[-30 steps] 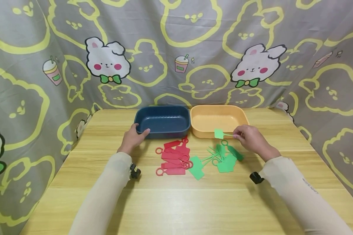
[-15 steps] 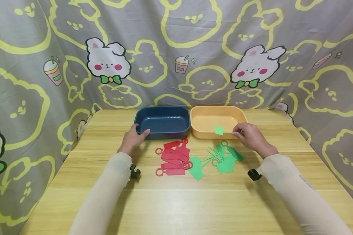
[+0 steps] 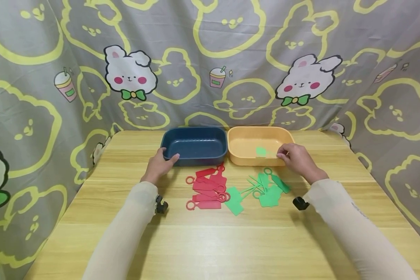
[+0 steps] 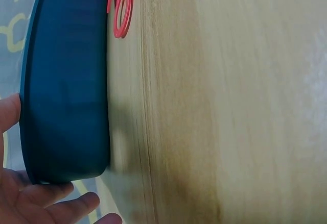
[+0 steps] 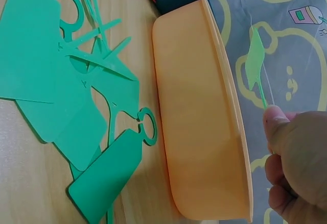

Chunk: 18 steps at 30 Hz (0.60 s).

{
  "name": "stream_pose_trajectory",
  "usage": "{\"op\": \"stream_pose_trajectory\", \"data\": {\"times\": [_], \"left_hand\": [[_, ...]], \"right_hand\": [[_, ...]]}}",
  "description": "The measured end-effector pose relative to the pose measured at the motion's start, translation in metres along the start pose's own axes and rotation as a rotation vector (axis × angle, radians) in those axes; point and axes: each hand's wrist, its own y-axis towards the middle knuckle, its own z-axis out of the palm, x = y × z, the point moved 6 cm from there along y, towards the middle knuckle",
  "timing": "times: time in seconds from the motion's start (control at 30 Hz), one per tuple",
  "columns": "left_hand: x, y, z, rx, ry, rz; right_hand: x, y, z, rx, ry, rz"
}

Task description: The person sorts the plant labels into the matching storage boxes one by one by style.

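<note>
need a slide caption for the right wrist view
Right hand pinching a light green tag by its stem, near an orange tray and a pile of green tags.

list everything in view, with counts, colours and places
table: one, wood-toned, foreground
curtain: one, grey, printed, behind table
blue bin: one, dark blue, table's far side
orange bin: one, light orange, right of blue bin
red tags: several, overlapping, red, before blue bin
green tags: several, overlapping, green, before orange bin
held tag: one, green, above orange bin
wrist cameras: two, black, at the cuffs
sleeves: two, beige, on both arms
left hand: one, holding blue bin's corner
right hand: one, pinching held tag
</note>
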Motion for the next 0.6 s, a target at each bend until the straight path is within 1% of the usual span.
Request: {"op": "stream_pose_trajectory", "data": {"times": [0.27, 0.6], "left_hand": [[0.0000, -0.0002, 0.0015, -0.001, 0.000, 0.004], [-0.0007, -0.0019, -0.0006, -0.005, -0.010, 0.007]], "right_hand": [[-0.0027, 0.0052, 0.0003, -0.003, 0.005, 0.001], [-0.0054, 0.0073, -0.0005, -0.023, 0.017, 0.031]]}}
